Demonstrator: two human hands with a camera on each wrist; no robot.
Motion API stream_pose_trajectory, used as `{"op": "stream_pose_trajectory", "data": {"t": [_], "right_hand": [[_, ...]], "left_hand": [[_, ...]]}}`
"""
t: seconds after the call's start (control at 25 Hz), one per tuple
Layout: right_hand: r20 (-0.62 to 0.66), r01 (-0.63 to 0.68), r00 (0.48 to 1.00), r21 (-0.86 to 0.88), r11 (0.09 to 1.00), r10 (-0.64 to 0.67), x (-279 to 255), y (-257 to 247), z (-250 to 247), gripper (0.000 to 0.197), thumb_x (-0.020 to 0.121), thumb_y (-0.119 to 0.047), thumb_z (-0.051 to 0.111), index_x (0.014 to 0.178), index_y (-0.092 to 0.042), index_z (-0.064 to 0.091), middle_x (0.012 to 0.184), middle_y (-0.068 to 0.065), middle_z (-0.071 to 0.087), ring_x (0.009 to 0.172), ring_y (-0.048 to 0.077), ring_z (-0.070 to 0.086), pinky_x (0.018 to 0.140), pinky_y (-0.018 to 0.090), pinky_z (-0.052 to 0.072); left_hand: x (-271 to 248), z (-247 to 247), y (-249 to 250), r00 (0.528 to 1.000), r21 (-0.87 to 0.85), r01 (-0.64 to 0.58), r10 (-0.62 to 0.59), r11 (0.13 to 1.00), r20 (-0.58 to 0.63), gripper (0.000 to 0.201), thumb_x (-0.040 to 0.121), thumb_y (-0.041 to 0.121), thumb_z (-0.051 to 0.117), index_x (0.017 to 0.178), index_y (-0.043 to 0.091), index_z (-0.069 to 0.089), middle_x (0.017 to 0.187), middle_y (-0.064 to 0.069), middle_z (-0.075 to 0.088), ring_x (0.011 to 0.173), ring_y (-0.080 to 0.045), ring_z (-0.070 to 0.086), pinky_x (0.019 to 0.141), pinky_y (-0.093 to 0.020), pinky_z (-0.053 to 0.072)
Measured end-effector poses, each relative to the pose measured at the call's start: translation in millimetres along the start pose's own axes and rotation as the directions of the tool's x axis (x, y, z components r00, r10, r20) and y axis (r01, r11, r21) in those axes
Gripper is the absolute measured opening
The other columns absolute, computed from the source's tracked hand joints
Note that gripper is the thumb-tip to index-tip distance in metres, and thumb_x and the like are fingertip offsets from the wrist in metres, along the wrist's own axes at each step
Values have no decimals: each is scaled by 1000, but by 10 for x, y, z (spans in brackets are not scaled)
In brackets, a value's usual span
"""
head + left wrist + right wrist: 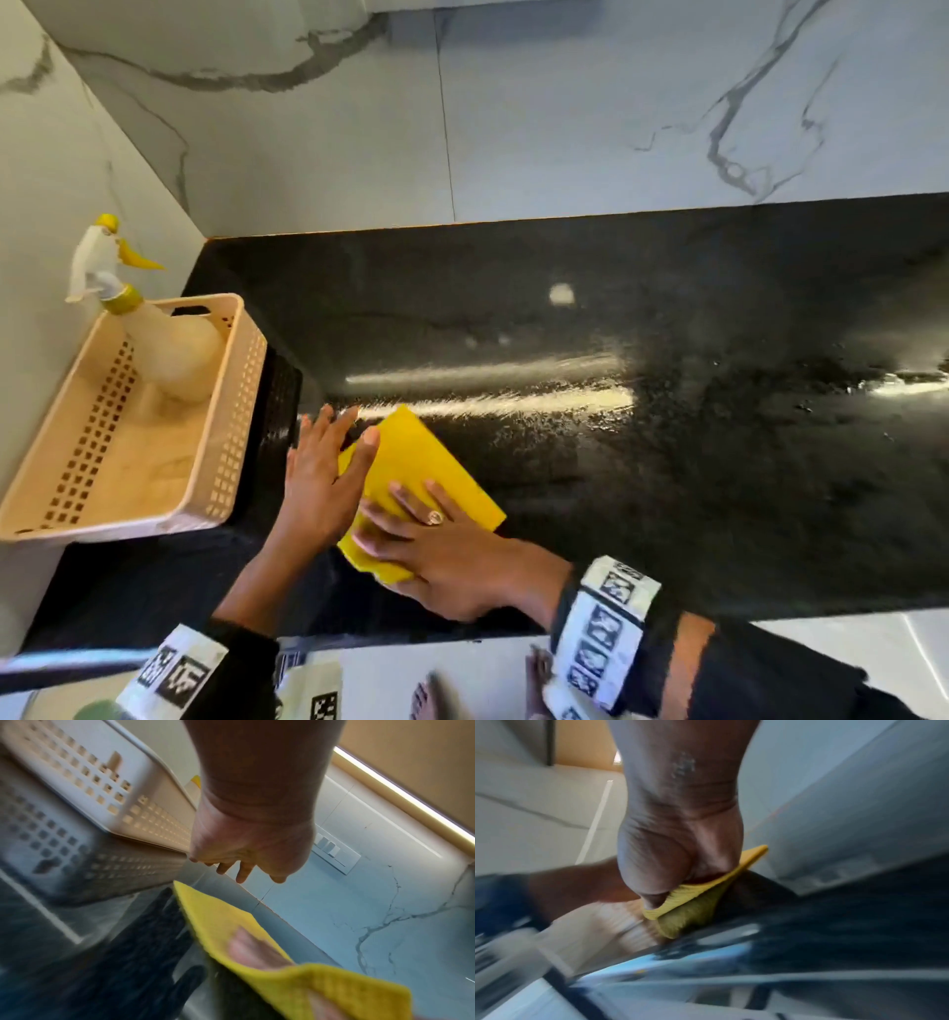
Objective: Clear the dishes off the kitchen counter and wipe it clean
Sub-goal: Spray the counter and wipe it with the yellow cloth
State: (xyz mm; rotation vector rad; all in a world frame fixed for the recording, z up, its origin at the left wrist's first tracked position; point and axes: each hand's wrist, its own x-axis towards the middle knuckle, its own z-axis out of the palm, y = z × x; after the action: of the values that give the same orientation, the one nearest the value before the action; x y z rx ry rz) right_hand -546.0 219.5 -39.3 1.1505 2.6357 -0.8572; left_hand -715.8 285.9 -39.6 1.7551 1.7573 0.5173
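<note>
A folded yellow cloth (pixel 411 452) lies on the black stone counter (pixel 667 462) near its front left. My right hand (pixel 441 550) holds it: the fingers lie flat on top and the thumb tucks under its near edge. The right wrist view shows that edge of the cloth (pixel 687 895) lifted and wrapped at the base of the right hand (pixel 680 852). My left hand (pixel 321 462) is beside it with straight fingers, the thumb tip touching the cloth's left edge. In the left wrist view the left hand (pixel 246 845) hovers over the cloth (pixel 218 919). The counter is wet and streaked.
A beige perforated basket (pixel 226 411) stands at the counter's left end against the wall, with a spray bottle (pixel 169 349) in it. The basket (pixel 102 787) is close to my left hand. Marble wall behind carries a switch plate (pixel 334 852). Bare feet (pixel 534 678) stand below the front edge.
</note>
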Motion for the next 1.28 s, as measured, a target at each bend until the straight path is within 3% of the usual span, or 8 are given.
{"op": "stream_pose_trajectory", "data": {"t": [0.12, 0.28, 0.44, 0.56, 0.68, 0.84, 1.08, 1.28], "right_hand": [[-136, -234, 959, 104, 967, 247, -563, 758, -111, 52, 105, -42, 27, 154, -37, 8, 156, -17, -16, 149, 17, -16, 119, 39, -14], [-262, -732, 513, 363, 576, 817, -587, 1297, -406, 55, 105, -43, 22, 156, -34, 4, 163, -2, -13, 150, 32, -11, 119, 53, -3], [-432, -439, 807, 17, 898, 403, 154, -540, 610, 69, 100, -36, 40, 156, -27, 2, 164, 5, -10, 148, 39, -9, 117, 60, -4], [-535, -343, 832, -286, 895, 148, -191, -1060, 1256, 75, 90, -23, 47, 156, -29, 12, 165, -1, 2, 151, 31, 1, 120, 53, 4], [-601, -523, 752, -294, 800, 270, -838, -663, 1486, 93, 75, -20, 61, 156, -29, 15, 164, 0, 12, 150, 33, 9, 117, 57, 16], [-693, -774, 449, 15, 633, 565, -999, -569, 1585, 71, 92, -26, 43, 155, -9, 15, 161, 21, 9, 146, 48, 3, 113, 67, 14], [-688, -506, 708, -335, 795, 161, 225, -1157, 1498, 68, 94, -29, 46, 154, -14, 19, 161, 15, 13, 147, 46, 10, 116, 62, 13], [-480, -302, 861, -748, 592, -168, 846, -1354, 1422, 72, 93, -30, 35, 157, -18, 2, 164, 0, 5, 150, 32, 6, 119, 51, 3]], "left_hand": [[-354, 5, -181, 996, 92, -89, 89, 992, 2, 89, 79, 80, 22, 147, 26, 41, 162, -4, 20, 152, -21, 4, 122, -48, 4], [-805, 17, -429, 946, 206, -321, 304, 924, 111, 79, 88, 76, 24, 151, 29, 33, 164, 6, 7, 150, -9, -10, 122, -42, -6], [-1115, -61, -861, 890, 235, -449, 455, 862, 32, 75, 95, 64, 28, 151, 15, 33, 163, -4, 16, 152, -20, 5, 120, -54, 12], [-1163, -108, -1012, 817, 318, -561, 574, 764, 64, 78, 93, 62, 36, 150, 9, 35, 163, -9, 17, 151, -25, 12, 118, -57, 19], [-1203, -140, -1023, 765, 333, -633, 631, 699, 128, 86, 90, 69, 35, 152, 10, 30, 164, -7, 14, 152, -24, 9, 118, -56, 18], [-1198, -271, -1021, 749, 97, -662, 649, 743, 135, 88, 92, 67, 33, 154, 7, 20, 165, -6, 9, 152, -23, 2, 120, -57, 11], [-1602, -608, -1442, 853, -206, -516, 479, 831, -206, 64, 99, 49, 35, 140, 0, 43, 152, -11, 38, 148, -29, 21, 115, -59, 22], [-1849, -822, -1840, 885, -148, -419, 366, 896, -286, 61, 99, 52, 35, 131, 2, 49, 145, -11, 43, 145, -27, 28, 114, -53, 28]]}}
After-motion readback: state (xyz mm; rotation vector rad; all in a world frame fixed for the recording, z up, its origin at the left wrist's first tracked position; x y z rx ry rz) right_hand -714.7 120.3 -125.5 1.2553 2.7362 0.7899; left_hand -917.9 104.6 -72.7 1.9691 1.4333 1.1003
